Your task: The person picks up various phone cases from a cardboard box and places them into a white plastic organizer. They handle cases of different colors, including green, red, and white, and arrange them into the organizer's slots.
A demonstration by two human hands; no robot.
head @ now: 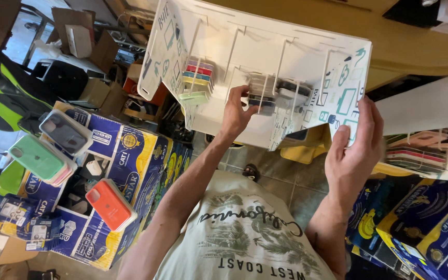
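White display rack tilted, long axis left-right; edge gripped by right hand, dark pkgs pinched by left hand; orange case near left.

The left hand covers the near ends of the dark cases hung on the white display rack, whose far-left corner runs off the top edge. The right hand hides the rack's right edge.

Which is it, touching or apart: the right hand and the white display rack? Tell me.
Touching. The head view shows the right hand gripping the lower right edge of the white display rack, its fingers lying flat against the printed panel.
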